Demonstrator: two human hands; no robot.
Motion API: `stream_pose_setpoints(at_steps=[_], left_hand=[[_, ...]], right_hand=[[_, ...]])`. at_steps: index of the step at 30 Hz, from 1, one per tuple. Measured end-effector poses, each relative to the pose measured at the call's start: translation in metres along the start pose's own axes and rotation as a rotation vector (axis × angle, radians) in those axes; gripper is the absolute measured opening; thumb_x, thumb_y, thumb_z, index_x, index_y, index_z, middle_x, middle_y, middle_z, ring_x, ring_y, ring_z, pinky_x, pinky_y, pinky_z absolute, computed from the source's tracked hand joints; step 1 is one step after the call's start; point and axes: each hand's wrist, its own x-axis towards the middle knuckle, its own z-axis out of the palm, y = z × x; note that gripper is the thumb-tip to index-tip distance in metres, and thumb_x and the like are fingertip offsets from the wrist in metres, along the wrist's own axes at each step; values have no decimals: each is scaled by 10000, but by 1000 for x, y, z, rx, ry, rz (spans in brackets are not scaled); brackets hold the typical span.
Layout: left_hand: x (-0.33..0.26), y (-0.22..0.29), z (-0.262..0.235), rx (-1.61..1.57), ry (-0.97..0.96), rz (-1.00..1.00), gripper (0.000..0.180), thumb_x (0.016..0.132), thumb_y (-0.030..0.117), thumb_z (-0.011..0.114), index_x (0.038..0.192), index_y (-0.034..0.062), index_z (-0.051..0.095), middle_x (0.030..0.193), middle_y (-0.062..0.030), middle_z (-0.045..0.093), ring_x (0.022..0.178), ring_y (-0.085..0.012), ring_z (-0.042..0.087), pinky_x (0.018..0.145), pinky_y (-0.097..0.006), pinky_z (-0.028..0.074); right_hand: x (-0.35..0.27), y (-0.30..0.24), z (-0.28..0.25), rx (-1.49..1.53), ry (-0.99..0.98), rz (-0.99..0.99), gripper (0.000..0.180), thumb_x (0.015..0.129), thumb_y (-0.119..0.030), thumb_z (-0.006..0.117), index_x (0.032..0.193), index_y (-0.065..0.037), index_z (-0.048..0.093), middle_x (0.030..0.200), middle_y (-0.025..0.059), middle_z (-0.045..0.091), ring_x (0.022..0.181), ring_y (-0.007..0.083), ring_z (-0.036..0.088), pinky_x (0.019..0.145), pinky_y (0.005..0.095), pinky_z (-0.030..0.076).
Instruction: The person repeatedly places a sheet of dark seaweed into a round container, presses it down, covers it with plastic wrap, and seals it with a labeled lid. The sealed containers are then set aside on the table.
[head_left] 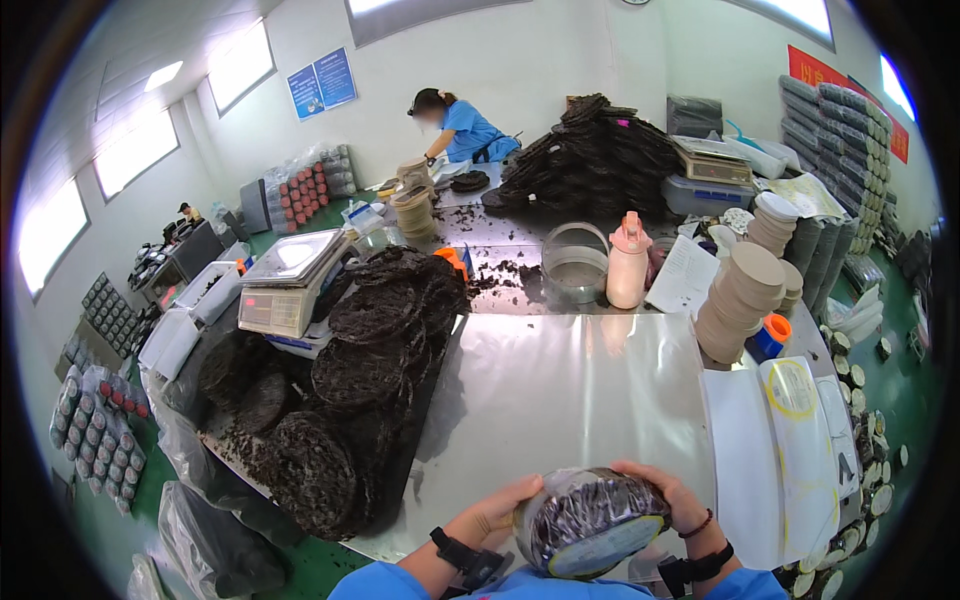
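- Held a film-wrapped round bundle (588, 505) between left grip (508, 508) and right grip (670, 492), one on each side.
- Tilted its pale flat face toward the body.
- Had it at the counter's (565, 390) near edge, right of the dark discs (370, 320).

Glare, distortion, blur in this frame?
Head view, glare: rectangular left-wall windows blown white, glossy silvery work surface reflecting. Head view, distortion: straight edges bend, black vignette. Head view, blur: blue-clad co-worker's face smeared; dark, clear-wrapped round bundle fairly sharp.
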Motion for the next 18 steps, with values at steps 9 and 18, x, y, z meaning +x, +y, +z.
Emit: stream_pose_setpoints(at_steps=[9, 18], left_hand=[[19, 12, -14, 68, 190, -17, 453, 994, 366, 475, 1185, -34, 570, 1148, -189, 645, 983, -234, 663, 898, -368, 539], [26, 38, -27, 229, 363, 105, 326, 973, 298, 514, 1102, 24, 633, 1016, -81, 683, 758, -129, 607, 723, -335, 527]], right_hand=[[-11, -23, 9, -260, 25, -150, 1190, 605, -725, 723, 1446, 13, 319, 1417, 147, 414, 1328, 259, 396, 1107, 385, 308], [-12, -8, 6, -331, 248, -113, 941, 705, -253, 827, 1460, -24, 313, 1382, 130, 444, 1254, 251, 450, 1063, 364, 352]])
